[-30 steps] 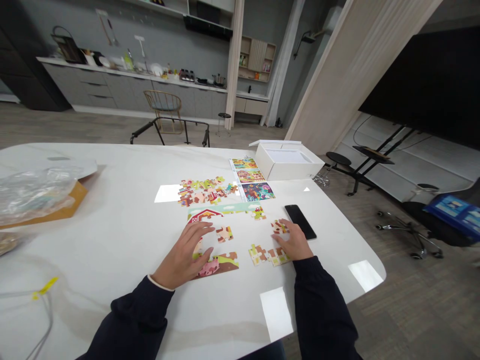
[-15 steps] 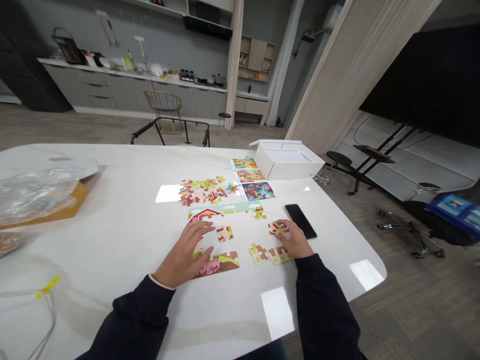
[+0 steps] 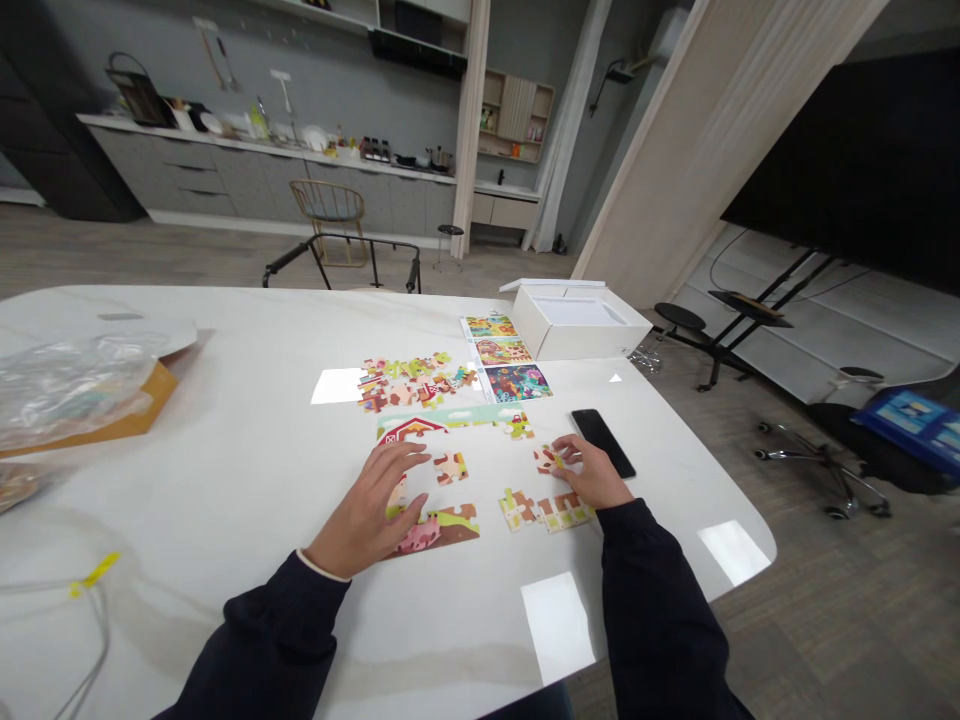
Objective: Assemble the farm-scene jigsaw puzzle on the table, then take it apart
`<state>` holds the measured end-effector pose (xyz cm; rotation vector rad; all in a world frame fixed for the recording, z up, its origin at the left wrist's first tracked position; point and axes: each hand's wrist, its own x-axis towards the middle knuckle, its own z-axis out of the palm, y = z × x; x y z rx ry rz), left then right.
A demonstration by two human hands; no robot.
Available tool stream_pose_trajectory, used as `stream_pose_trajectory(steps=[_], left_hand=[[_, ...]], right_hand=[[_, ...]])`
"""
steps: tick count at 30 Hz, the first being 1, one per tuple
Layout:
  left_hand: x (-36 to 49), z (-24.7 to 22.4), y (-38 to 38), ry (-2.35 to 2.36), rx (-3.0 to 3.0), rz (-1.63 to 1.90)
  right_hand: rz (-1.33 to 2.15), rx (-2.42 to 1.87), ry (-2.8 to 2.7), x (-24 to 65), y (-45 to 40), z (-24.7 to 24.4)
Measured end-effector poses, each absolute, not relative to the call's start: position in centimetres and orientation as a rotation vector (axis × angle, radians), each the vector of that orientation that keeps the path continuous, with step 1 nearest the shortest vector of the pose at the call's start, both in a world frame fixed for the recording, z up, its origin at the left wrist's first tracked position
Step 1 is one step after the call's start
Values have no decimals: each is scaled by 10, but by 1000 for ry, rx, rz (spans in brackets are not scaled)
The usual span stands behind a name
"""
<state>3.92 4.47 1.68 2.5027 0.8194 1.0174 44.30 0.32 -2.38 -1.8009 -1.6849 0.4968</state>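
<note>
Puzzle piece (image 3: 543,460) pinched in right hand (image 3: 598,474), left hand (image 3: 365,513) spread over partial puzzle (image 3: 456,524)

sleeves (image 3: 664,610): long, dark navy | left trim (image 3: 322,567): pale | hands (image 3: 367,512): bare

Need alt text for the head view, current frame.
A person's right hand has its fingertips at a puzzle piece on a white table, while the left hand, fingers spread, partly covers a partly assembled farm puzzle. More pieces, a picture sheet and an open white box lie beyond, with a phone beside the right hand.
</note>
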Motion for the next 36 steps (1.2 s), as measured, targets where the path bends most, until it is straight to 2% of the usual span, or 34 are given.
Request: stream_pose_trajectory(steps=[13, 36], left_hand=[[38, 16, 46, 820, 2514, 1014], [39, 17, 45, 814, 2504, 1000]], right_hand=[[528, -1511, -1890, 425, 35, -14], [395, -1558, -1985, 423, 33, -25]])
